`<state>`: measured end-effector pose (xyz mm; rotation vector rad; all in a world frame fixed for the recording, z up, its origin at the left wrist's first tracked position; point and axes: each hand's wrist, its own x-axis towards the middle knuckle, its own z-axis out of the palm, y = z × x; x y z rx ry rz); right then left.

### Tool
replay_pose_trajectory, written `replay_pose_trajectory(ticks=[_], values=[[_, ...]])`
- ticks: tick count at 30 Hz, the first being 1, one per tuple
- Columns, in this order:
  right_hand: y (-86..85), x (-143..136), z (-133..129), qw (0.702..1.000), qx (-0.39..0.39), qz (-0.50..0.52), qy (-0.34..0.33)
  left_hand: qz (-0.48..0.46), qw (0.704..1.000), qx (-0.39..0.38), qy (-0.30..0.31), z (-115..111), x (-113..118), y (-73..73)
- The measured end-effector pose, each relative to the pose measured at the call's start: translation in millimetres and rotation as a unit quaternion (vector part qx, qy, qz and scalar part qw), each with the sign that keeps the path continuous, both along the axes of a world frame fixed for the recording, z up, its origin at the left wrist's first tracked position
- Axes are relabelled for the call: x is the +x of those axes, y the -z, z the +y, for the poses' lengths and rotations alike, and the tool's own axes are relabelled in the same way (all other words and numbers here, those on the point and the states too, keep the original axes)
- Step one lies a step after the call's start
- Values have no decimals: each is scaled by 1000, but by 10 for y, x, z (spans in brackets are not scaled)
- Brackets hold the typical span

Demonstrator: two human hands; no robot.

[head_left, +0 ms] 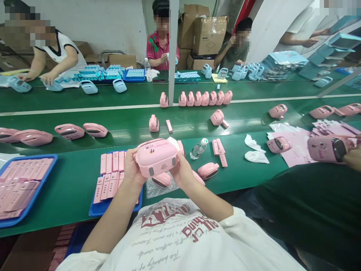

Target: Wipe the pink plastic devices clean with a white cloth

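Our left hand [132, 167] and right hand [181, 170] grasp a rounded pink plastic case [162, 152]; we should steady it. Let's avoid rubbing its dark print [152, 150].

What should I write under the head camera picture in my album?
Left hand and right hand hold a pink device above a green workbench.

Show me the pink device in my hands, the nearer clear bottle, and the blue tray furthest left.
Pink device [157, 155]: head view, middle of its body.
Clear bottle [197, 151]: head view, its transparent side below the cap.
Blue tray [8, 223]: head view, its near rim.
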<state>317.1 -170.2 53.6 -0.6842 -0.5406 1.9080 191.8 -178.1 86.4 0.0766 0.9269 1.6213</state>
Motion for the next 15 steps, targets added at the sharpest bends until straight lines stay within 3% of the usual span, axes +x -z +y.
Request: replay_pose_trajectory(ticks=[5, 7, 9, 12, 14, 15], values=[[143, -19, 54, 997, -53, -55, -1, 133, 984, 12, 116, -60, -87, 62], [188, 15, 93, 993, -18, -120, 8, 236, 966, 35, 102, -88, -110, 117], [191, 71, 152, 979, 68, -193, 25, 365, 928, 43, 60, -107, -124, 172], [140, 141, 243, 916, 259, -302, 45, 499, 865, 41, 33, -113, -120, 232], [118, 148, 275, 840, 397, -367, 49, 518, 854, 32, 45, -105, -102, 266], [123, 140, 278, 791, 466, -394, 48, 501, 864, 22, 41, -99, -94, 285]])
